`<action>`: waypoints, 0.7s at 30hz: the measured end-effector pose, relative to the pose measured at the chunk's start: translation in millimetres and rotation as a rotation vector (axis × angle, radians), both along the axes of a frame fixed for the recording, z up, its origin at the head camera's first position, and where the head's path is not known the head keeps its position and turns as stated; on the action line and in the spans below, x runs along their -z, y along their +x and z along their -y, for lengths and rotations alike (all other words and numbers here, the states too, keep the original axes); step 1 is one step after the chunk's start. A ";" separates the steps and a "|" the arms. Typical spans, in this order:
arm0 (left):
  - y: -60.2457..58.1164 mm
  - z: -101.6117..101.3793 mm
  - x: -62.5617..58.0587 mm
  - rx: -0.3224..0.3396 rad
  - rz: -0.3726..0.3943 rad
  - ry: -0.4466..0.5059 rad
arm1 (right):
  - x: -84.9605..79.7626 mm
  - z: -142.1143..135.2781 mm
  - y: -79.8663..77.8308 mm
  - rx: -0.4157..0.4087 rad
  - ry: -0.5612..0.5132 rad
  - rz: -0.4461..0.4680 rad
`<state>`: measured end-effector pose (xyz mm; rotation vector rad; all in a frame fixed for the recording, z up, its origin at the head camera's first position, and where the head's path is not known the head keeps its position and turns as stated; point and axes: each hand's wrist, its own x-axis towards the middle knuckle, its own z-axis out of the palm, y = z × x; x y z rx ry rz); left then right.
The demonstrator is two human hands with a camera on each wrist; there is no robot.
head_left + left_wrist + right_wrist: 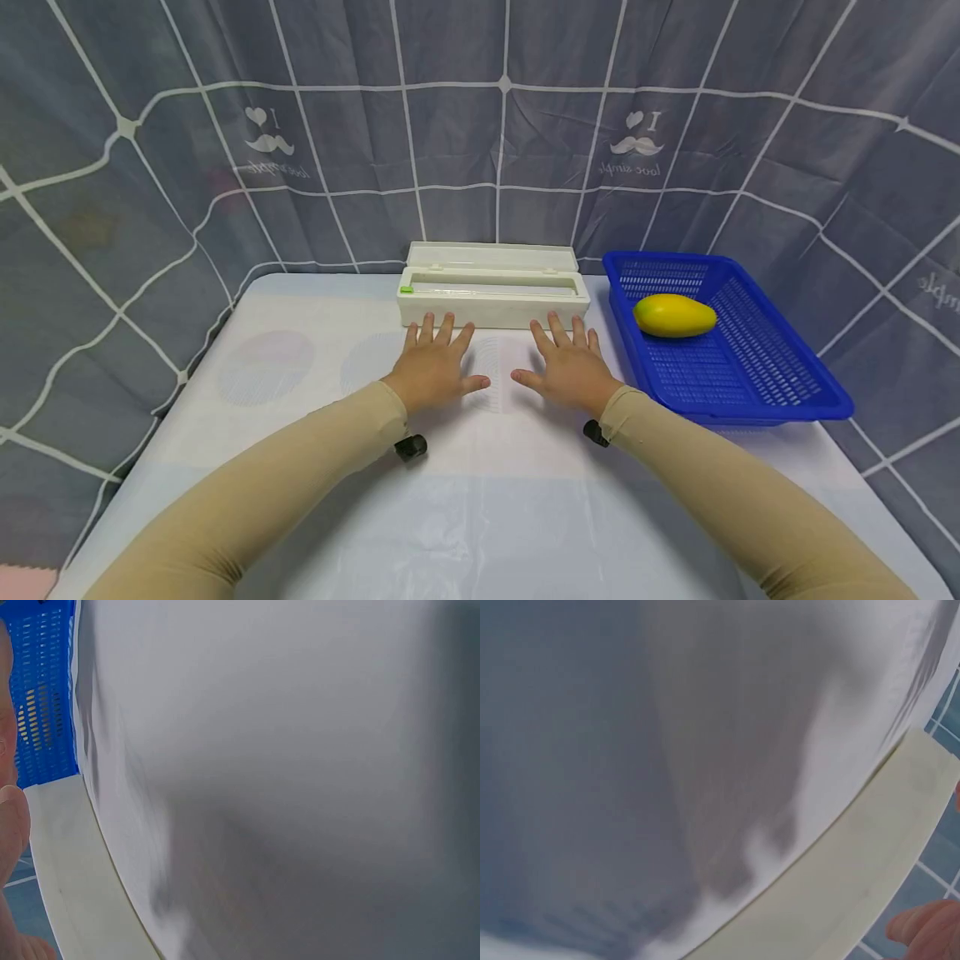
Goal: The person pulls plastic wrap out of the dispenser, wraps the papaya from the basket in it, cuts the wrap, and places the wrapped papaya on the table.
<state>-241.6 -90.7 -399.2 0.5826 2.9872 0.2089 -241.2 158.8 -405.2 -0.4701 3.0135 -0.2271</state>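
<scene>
Both hands are held out over the table with fingers spread and nothing in them. My left hand [429, 367] has its fingertips just in front of a white cling film dispenser [495, 314], toward its left part. The right hand [567, 372] mirrors it at the dispenser's right part. The dispenser's lid [491, 255] is tipped back, and a whitish roll shows inside; a small green slider [407, 289] sits at its left end. In the left wrist view, the dispenser's front wall [75, 870] runs beside the thumb; the right wrist view shows the same wall [840, 870] near some fingers.
To the right stands a blue plastic basket [738, 392] with a yellow mango-like fruit [675, 316] in it. A white, faintly patterned cloth covers the table [465, 533]. A grey curtain [450, 142] with white lines hangs behind and at the sides.
</scene>
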 end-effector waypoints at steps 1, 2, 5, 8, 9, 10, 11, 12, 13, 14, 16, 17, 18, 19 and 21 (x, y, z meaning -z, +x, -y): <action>0.1 0.1 0.2 0.001 -0.003 -0.004 | 0.1 0.2 0.0 0.000 0.000 -0.001; -0.1 0.3 0.2 0.001 -0.003 -0.007 | 0.2 0.5 -0.2 0.000 -0.004 0.001; 0.2 0.8 -0.3 -0.003 0.005 -0.008 | 0.7 0.8 -1.7 -0.004 -0.009 -0.001; -0.1 2.0 -1.2 -0.004 0.004 -0.009 | 0.3 -1.3 -5.0 -0.006 -0.012 -0.003; -0.4 2.6 -1.5 -0.004 -0.002 -0.008 | -0.3 -2.5 -6.3 -0.006 -0.014 -0.009; -1.2 3.4 -2.0 -0.002 -0.010 -0.007 | -1.2 -3.9 -7.7 -0.005 -0.019 -0.012; -2.3 4.4 -2.5 -0.001 -0.018 -0.004 | -2.5 -5.4 -9.0 -0.004 -0.026 -0.018; -3.7 5.4 -2.9 0.003 -0.030 -0.004 | -4.1 -7.0 -10.5 -0.002 -0.035 -0.020; -5.5 6.5 -3.7 0.006 -0.040 -0.001 | -6.1 -8.7 -11.7 0.001 -0.043 -0.023; -7.6 7.8 -4.3 0.013 -0.052 -0.001 | -7.9 -10.5 -12.8 0.005 -0.057 -0.024; -12.5 11.0 -6.9 0.025 -0.072 0.009 | -11.9 -13.8 -15.5 0.012 -0.072 -0.020; -15.6 13.1 -8.3 0.032 -0.086 0.011 | -13.9 -15.6 -17.2 0.014 -0.073 -0.023; -18.5 15.4 -10.7 0.039 -0.099 0.011 | -15.9 -17.5 -19.1 0.018 -0.075 -0.028; -21.8 18.0 -13.2 0.044 -0.116 0.014 | -18.1 -19.5 -21.2 0.020 -0.079 -0.034; -28.5 23.8 -18.9 0.047 -0.144 0.022 | -22.9 -23.1 -26.2 0.025 -0.087 -0.045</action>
